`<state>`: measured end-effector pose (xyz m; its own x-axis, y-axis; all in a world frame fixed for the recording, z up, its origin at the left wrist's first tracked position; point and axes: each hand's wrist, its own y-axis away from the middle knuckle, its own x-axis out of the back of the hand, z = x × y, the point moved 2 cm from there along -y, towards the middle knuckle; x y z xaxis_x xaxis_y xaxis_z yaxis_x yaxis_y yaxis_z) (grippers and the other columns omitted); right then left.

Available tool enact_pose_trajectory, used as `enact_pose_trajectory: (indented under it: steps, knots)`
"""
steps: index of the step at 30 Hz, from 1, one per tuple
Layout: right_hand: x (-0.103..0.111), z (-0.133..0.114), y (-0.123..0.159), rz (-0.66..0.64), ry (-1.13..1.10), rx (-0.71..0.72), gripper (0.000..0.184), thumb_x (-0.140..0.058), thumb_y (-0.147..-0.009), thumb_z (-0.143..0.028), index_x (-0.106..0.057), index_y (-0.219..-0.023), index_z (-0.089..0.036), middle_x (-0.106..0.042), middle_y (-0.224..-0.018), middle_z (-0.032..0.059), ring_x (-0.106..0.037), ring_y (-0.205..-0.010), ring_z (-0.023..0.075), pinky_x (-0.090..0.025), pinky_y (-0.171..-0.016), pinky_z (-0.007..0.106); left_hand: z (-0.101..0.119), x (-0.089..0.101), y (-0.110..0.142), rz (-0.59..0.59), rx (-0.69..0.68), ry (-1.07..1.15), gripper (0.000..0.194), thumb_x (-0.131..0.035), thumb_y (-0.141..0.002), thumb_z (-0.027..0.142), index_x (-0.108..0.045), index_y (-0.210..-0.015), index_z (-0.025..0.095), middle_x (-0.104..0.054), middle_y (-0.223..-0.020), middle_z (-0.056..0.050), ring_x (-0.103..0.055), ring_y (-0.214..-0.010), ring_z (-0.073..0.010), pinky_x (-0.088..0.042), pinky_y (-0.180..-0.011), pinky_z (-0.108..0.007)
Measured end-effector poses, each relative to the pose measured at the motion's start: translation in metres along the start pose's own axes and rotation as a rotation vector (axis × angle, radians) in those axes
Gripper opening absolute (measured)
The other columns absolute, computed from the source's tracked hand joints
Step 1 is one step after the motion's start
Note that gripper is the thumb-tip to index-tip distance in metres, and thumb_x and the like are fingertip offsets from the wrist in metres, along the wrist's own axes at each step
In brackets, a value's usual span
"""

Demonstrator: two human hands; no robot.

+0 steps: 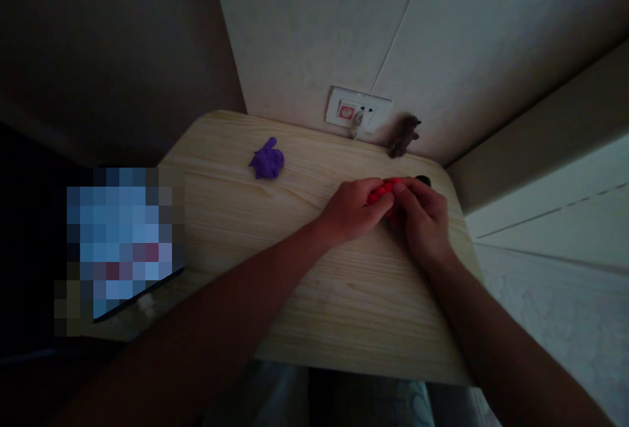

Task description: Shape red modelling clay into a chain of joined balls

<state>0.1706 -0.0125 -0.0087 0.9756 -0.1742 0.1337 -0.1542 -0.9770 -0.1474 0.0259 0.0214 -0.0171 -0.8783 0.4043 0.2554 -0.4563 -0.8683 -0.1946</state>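
Over the right side of the table, my left hand (354,209) and my right hand (423,216) meet around a lumpy piece of red modelling clay (384,190). The fingers of both are closed on it, and they cover much of its shape. Farther left sits a purple clay figure (268,160) with a part sticking up. By the wall behind my hands stands a small dark brown figure (404,137). A small dark round thing (423,181) shows just past my right hand, partly hidden.
The light wooden table (295,309) has rounded corners and meets the wall at the back. A wall socket (358,110) sits low above its rear edge. At the left is a blurred-out bright screen (125,237). A pale quilted surface (550,309) lies to the right.
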Motion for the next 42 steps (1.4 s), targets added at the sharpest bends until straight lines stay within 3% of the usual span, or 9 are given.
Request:
enact_pose_trajectory:
  steps: [42]
  knots:
    - [0.0026, 0.0042, -0.0005, 0.016, -0.026, 0.015, 0.027, -0.076, -0.090, -0.048, -0.076, -0.090, -0.021, -0.063, -0.061, -0.0022, -0.051, -0.048, 0.0092, -0.038, -0.042, 0.022, 0.0010, 0.0002, -0.0006, -0.022, -0.009, 0.043, 0.030, -0.052, -0.096, 0.037, -0.065, -0.078, 0.017, -0.067, -0.074, -0.001, -0.059, -0.073, -0.0127, -0.042, -0.069, -0.027]
